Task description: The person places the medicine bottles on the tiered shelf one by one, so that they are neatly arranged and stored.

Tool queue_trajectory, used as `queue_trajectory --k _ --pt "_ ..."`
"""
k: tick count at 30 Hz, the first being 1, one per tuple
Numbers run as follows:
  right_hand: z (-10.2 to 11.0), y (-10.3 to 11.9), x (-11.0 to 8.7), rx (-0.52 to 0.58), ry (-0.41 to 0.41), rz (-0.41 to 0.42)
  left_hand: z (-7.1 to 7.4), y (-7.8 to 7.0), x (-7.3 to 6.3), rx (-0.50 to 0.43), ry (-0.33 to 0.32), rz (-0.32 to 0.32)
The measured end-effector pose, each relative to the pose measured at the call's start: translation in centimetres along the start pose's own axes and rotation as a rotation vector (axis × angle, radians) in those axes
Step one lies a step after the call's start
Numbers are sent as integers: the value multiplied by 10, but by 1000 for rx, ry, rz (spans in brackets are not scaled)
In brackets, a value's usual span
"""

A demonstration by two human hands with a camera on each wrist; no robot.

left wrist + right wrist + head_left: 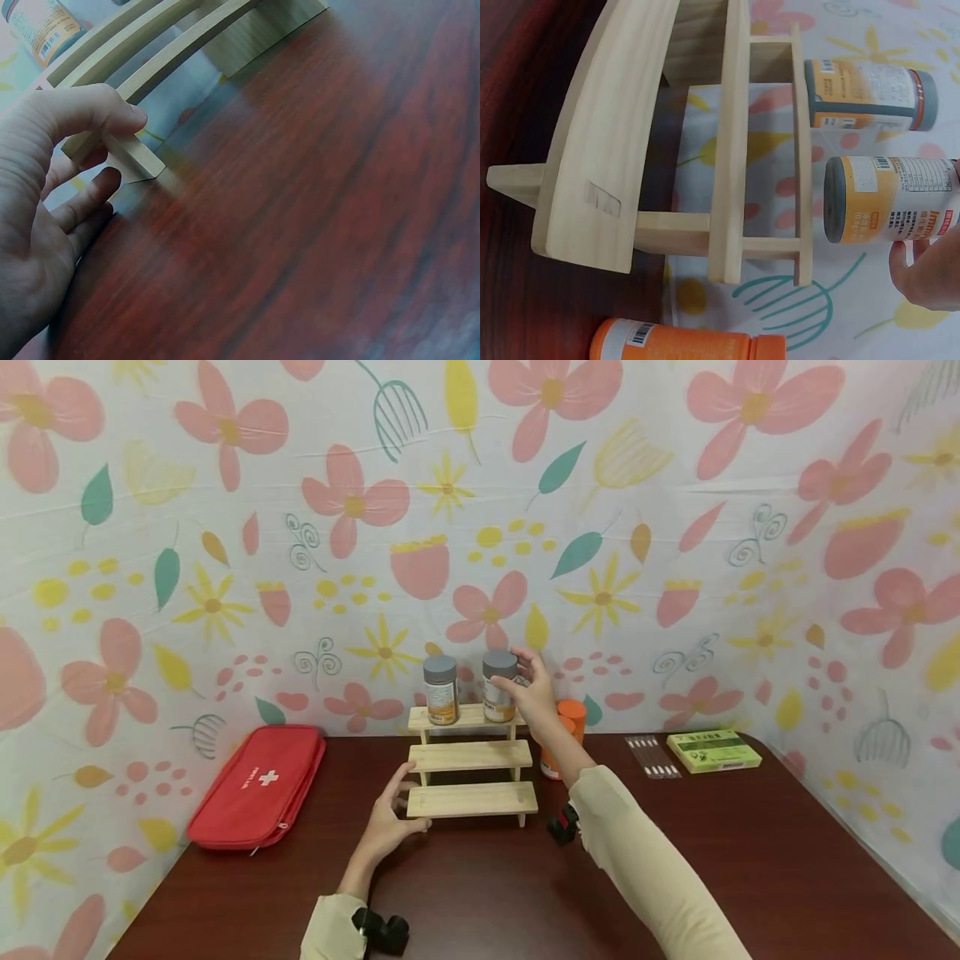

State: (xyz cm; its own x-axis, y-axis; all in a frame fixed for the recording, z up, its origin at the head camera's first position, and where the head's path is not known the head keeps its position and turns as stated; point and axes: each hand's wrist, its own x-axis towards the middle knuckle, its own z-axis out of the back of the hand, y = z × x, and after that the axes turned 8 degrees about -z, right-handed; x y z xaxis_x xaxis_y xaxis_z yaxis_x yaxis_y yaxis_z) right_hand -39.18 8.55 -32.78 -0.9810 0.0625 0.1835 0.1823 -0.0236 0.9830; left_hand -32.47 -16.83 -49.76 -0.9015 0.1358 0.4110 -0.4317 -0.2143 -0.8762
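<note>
A light wooden three-step display rack [472, 800] stands on the table. My left hand [390, 827] grips its left end at the lowest step, thumb in front and fingers behind, as the left wrist view also shows. With my right hand [534, 693] I hold a grey-lidded supplement jar [498, 700] upright at the right of the top step. In the right wrist view a narrow gap shows between the base of this jar [889, 199] and the top step. A second grey-lidded jar [441, 693] stands on the top step to its left.
Orange bottles [572, 718] stand right of the rack, partly behind my right arm. A red first-aid pouch [258, 785] lies at the left. Farther right are a bag of cotton swabs [652, 757] and a green-yellow box [712, 752]. A flowered cloth [637, 543] hangs behind.
</note>
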Motion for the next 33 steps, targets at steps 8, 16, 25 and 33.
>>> queue_trajectory --k 8,16,25,33 --pt "-9 -12 4 -91 -8 21 -4 -1 -2 -30 7 23" --pt "-11 -19 14 -76 -9 12 -2 -5 -3 -14 -7 26" --pt "-11 -21 16 -84 3 25 -3 0 0 -32 1 8" --pt "-12 -23 15 -120 -8 11 -1 2 1 -25 -8 3"
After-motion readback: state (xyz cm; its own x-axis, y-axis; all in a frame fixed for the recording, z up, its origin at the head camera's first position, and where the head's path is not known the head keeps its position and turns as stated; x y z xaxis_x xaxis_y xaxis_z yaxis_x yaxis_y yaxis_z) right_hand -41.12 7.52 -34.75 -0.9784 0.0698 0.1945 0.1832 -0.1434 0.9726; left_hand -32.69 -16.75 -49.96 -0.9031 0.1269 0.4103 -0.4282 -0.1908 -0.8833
